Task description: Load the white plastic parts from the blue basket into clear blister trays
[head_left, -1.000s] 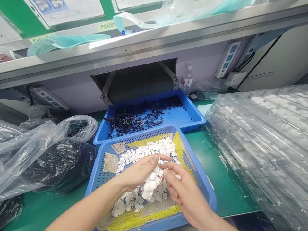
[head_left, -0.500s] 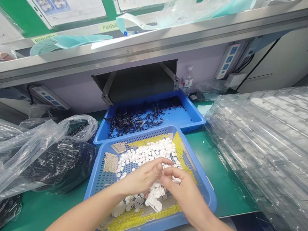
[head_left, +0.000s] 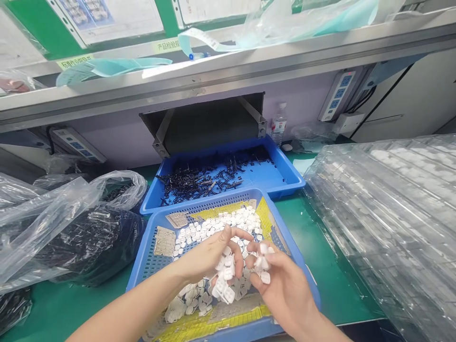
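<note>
Head view: left hand (head_left: pixel 208 259) curled round joined strip of small white plastic pieces (head_left: pixel 223 280), above perforated blue plastic basket (head_left: pixel 151 266) holding loose white pieces. Right hand (head_left: pixel 281 289) pinching few white pieces. Behind, solid blue plastic tray (head_left: pixel 285 166) with black sprue scraps (head_left: pixel 199 178). Clear blister trays stacked (head_left: pixel 388 213) right.

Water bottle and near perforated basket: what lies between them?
In the head view, the blue tray of black parts lies between the water bottle and the perforated basket.
</note>
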`<state>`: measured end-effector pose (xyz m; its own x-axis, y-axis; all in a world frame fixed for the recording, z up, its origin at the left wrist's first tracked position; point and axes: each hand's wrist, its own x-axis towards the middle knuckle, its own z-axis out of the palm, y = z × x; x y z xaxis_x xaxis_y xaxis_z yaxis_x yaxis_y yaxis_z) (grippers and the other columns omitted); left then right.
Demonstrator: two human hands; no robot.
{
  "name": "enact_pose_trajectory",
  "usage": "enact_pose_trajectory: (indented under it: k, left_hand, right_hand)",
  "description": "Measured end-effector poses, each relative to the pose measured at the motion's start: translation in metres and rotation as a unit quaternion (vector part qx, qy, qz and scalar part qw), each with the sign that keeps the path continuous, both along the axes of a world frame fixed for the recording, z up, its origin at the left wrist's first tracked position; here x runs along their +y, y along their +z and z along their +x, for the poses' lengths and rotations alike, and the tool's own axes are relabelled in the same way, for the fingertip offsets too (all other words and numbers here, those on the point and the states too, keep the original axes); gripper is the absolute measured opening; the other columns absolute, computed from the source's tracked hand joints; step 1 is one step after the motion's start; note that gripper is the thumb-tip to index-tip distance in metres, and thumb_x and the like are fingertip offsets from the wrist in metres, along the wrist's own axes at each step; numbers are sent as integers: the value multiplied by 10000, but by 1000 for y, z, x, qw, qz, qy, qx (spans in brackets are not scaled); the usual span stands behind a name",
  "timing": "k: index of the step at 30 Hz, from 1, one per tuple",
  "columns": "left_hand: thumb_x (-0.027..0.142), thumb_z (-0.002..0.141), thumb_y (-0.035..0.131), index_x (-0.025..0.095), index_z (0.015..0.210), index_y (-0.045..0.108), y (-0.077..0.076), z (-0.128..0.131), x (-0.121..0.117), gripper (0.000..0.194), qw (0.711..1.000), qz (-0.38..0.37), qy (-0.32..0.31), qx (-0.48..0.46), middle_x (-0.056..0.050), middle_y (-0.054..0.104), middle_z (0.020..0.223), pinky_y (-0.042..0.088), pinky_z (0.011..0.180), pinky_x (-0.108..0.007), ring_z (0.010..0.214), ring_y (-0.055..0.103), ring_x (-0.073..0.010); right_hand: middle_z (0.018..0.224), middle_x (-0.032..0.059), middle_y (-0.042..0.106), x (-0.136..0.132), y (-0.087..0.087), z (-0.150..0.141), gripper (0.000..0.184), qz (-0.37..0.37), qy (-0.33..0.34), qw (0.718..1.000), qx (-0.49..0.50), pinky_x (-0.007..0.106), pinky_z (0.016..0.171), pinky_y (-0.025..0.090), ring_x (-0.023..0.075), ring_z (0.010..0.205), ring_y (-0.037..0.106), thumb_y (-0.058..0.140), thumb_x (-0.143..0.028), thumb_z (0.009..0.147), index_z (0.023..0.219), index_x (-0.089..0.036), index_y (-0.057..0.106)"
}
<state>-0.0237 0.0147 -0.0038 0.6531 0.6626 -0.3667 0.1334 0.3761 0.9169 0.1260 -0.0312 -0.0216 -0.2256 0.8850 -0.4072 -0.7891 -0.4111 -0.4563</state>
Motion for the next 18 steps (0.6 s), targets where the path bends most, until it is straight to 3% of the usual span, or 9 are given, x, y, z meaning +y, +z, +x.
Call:
enact_pose_trajectory:
  k: [3, 5, 9, 13, 15, 18]
  left_hand:
    - [646, 782, 233, 207, 1067, 444, 0, 0, 0, 564, 1000, -2, 3, 2, 6, 536, 589, 386, 413, -212, 424, 471, -98]
    - [633, 792, 234, 213, 1071, 447, 1, 0, -1, 548, 1000, 1, 6, 1, 4, 544, 596, 398, 431, -224, 431, 476, -100]
    - [627, 796, 236, 217, 1054, 466, 0, 0, -1, 535, 1000, -8, 16, -5, -1, 547, 609, 376, 415, -215, 430, 475, -103]
    - [635, 792, 228, 193, 1004, 504, 0, 0, -1, 562, 999, -10, 35, -15, -10, 531, 592, 356, 436, -201, 509, 508, -123]
    - [638, 789, 230, 187, 997, 510, 1, -1, -1, 570, 1000, 4, 30, -2, -9, 524, 571, 348, 443, -195, 518, 503, -122]
    - [641, 782, 251, 190, 1012, 502, 1, 0, -3, 565, 1000, 5, 1, 11, -6, 527, 585, 328, 416, -177, 466, 464, -96]
  right_hand:
    - [651, 29, 541, -1, 2, 4, 38, 33, 20, 999, 12, 183, 361, 329, 121, 522, 479, 522, -175, 516, 545, -163, 543]
    - [573, 16, 529, -2, 2, 4, 77, 50, 41, 998, -17, 173, 331, 279, 92, 420, 424, 503, -211, 541, 587, -171, 550]
    - [508, -28, 497, -4, -1, -2, 128, 97, 101, 970, -198, 162, 300, 206, 34, 308, 262, 546, -317, 689, 726, -197, 570]
    - [704, 9, 554, -8, -3, -10, 189, 229, 78, 870, -429, 197, 532, 433, 111, 597, 500, 610, -248, 684, 872, -235, 626]
    - [745, 17, 545, -10, -6, -10, 279, 299, 68, 803, -511, 217, 589, 453, 137, 684, 517, 593, -224, 709, 985, -264, 606]
    - [754, 32, 546, -11, -11, -5, 355, 425, 44, 684, -592, 244, 560, 462, 138, 636, 528, 515, -204, 784, 1137, -238, 516]
